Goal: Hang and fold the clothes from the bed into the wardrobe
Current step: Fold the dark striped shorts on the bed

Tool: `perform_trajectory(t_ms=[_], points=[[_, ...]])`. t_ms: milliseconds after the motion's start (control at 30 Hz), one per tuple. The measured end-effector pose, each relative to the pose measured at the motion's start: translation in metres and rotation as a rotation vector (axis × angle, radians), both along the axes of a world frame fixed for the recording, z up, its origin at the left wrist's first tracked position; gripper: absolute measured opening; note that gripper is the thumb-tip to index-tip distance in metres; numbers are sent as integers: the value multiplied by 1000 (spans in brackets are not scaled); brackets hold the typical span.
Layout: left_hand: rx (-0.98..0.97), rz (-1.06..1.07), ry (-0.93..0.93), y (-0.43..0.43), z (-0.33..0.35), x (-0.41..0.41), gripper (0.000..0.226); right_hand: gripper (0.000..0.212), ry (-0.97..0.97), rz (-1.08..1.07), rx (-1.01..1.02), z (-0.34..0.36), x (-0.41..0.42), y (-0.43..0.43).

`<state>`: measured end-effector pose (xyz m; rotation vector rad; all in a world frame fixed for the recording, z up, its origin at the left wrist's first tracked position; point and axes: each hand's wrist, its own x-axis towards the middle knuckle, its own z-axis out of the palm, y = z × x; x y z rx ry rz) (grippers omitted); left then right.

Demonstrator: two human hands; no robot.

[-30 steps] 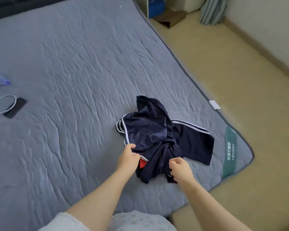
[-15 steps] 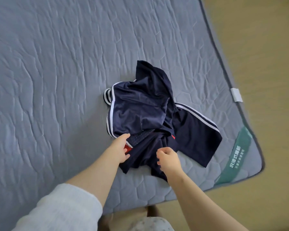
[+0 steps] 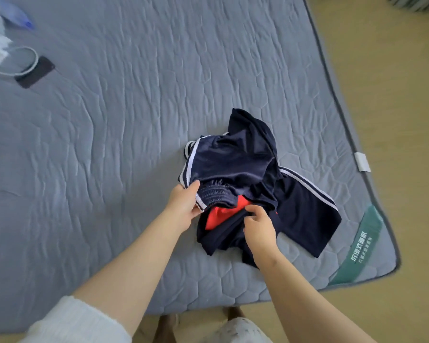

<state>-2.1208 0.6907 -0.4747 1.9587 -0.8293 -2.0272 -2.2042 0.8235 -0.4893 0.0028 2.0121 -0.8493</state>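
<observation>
Untangling is under way: navy shorts [image 3: 233, 164] gripped by left hand [image 3: 183, 206], dark garment [image 3: 219, 237] pinched by right hand [image 3: 259, 229]; spreading flat is needed next.

black phone [image 3: 41, 70] | white cable [image 3: 36, 58] | blue item [image 3: 19, 16] | tan floor [image 3: 394, 82]

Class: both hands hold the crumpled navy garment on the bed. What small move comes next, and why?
Probably draw the hands apart to spread the navy shorts flat: the left hand grips the gathered waistband, the right hand pinches dark cloth beside it, and everything lies bunched.
</observation>
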Motion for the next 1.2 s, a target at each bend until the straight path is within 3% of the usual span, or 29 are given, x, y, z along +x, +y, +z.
perform_trajectory(t_ms=[167,300,400,567,633,767,867,1033,1133,1200], points=[[52,225,206,-28,100,49,18,69,220,250,-177,70,40,-36],[173,399,431,-45,179,107,28,86,182,336,-262,121,89,-59],[203,421,632,-53,224,151,44,93,108,353,-421,153,137,-70],[115,350,788,-51,278,203,31,99,168,369,-628,193,211,-93],[78,309,801,-45,290,218,29,87,176,348,-749,208,229,-103],[11,274,803,-35,300,243,39,19,249,278,-751,223,237,-105],[-48,252,741,-30,304,259,35,18,332,255,-608,225,222,-93],[-245,347,399,-27,284,262,9,24,406,292,-515,225,208,-79],[-409,233,292,-22,263,258,50,20,392,322,-497,222,204,-70],[-487,24,277,-19,261,258,44,18,366,342,-495,220,199,-66]])
